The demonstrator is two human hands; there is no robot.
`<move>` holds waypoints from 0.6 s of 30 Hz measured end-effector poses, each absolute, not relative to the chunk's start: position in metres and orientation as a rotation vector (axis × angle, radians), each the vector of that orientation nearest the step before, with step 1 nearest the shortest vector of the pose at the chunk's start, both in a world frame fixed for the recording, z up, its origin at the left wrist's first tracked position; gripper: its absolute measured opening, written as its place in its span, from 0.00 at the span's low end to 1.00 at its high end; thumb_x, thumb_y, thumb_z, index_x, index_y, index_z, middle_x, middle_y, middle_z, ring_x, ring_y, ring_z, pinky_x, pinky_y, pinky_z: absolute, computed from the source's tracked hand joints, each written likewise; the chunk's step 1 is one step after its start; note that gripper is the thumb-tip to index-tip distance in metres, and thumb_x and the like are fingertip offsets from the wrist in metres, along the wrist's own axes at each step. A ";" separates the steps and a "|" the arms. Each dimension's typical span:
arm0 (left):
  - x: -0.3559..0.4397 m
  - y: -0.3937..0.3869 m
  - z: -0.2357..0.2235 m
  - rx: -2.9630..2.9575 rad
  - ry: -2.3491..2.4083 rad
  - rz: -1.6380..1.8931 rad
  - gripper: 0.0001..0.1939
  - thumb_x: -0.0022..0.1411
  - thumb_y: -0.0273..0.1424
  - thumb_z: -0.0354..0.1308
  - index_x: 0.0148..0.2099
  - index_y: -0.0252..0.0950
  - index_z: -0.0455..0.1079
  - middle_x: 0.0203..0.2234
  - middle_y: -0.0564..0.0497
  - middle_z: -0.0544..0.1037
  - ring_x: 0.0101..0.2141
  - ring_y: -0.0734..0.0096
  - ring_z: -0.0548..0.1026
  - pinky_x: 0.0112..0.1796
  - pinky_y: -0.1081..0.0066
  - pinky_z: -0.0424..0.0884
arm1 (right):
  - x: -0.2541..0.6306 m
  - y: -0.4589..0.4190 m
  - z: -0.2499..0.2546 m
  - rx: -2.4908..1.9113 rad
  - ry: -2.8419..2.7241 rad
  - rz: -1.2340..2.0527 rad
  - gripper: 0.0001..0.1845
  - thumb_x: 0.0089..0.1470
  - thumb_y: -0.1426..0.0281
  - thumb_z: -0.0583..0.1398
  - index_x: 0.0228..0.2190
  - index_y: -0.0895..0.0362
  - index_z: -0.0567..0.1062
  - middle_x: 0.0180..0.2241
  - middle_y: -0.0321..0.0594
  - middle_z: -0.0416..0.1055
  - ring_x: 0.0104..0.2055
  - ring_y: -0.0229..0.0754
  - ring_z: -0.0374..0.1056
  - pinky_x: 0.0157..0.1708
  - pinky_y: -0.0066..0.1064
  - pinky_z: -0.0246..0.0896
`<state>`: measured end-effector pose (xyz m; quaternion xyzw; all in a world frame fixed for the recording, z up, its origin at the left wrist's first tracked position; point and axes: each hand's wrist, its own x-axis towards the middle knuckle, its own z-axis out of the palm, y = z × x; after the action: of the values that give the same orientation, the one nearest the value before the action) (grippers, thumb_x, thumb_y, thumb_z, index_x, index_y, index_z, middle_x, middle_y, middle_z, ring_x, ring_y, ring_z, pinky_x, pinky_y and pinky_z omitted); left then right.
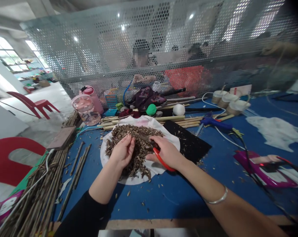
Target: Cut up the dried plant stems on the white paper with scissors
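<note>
A heap of brown dried plant bits (139, 158) lies on a round white cloth (172, 141) on the blue table. Over the heap, my right hand (166, 151) grips scissors (159, 158) with red handles, their blades pointing left. My left hand (122, 151) is pinched near the blade tips, above the left part of the heap. Whatever its fingertips hold is too small to name. Under the cloth's right side lies a black sheet (197, 144).
Behind the cloth lie wooden sticks (188, 123), a green ball (151, 109) and a white ball (178, 110). A blue glue gun (216, 123), paper cups (237, 107) and a magenta device (267, 172) are right. Bundled twigs (47, 184) and a pink jug (86, 110) stand left.
</note>
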<state>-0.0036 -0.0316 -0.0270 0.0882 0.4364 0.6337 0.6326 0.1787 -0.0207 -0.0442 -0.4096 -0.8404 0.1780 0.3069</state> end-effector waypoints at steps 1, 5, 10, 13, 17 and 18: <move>-0.002 -0.033 -0.027 0.225 0.974 1.439 0.04 0.53 0.20 0.59 0.29 0.31 0.67 0.23 0.53 0.72 0.24 0.84 0.72 0.25 0.88 0.72 | 0.177 -0.021 -0.045 -1.058 -2.233 0.443 0.36 0.39 0.52 0.64 0.46 0.59 0.67 0.42 0.50 0.69 0.44 0.51 0.66 0.43 0.42 0.60; 0.004 -0.040 -0.031 0.371 0.920 1.395 0.04 0.52 0.19 0.58 0.28 0.30 0.68 0.24 0.53 0.72 0.23 0.86 0.71 0.26 0.88 0.71 | 0.174 -0.022 -0.049 -1.016 -2.258 0.371 0.37 0.37 0.51 0.65 0.46 0.59 0.66 0.40 0.50 0.69 0.43 0.51 0.65 0.44 0.44 0.59; 0.008 -0.046 -0.035 0.484 0.936 1.371 0.02 0.50 0.20 0.59 0.28 0.29 0.70 0.24 0.53 0.73 0.23 0.86 0.71 0.27 0.88 0.70 | 0.173 -0.021 -0.051 -1.029 -2.282 0.298 0.38 0.37 0.50 0.64 0.46 0.59 0.66 0.39 0.49 0.68 0.42 0.52 0.64 0.42 0.45 0.59; 0.011 -0.049 -0.034 0.519 0.952 1.389 0.03 0.47 0.22 0.62 0.28 0.29 0.70 0.23 0.53 0.74 0.23 0.86 0.70 0.26 0.87 0.69 | 0.174 -0.022 -0.050 -1.048 -2.296 0.259 0.38 0.37 0.48 0.63 0.46 0.60 0.67 0.38 0.49 0.67 0.41 0.52 0.64 0.41 0.45 0.60; 0.013 -0.051 -0.033 0.537 0.996 1.407 0.07 0.43 0.25 0.64 0.27 0.29 0.69 0.22 0.53 0.74 0.21 0.86 0.69 0.24 0.86 0.68 | 0.174 -0.024 -0.048 -1.065 -2.299 0.226 0.36 0.39 0.48 0.62 0.45 0.58 0.68 0.36 0.47 0.67 0.40 0.50 0.64 0.40 0.43 0.61; 0.013 -0.051 -0.033 0.551 1.007 1.409 0.08 0.43 0.25 0.65 0.27 0.29 0.69 0.21 0.53 0.74 0.21 0.86 0.69 0.24 0.86 0.67 | 0.174 -0.024 -0.048 -1.063 -2.299 0.221 0.36 0.39 0.48 0.62 0.45 0.58 0.68 0.36 0.47 0.68 0.39 0.50 0.64 0.40 0.42 0.61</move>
<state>0.0135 -0.0513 -0.0325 0.2389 0.4370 0.6116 0.6148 0.1741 -0.0237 -0.0478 -0.3994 -0.8640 0.0829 0.2953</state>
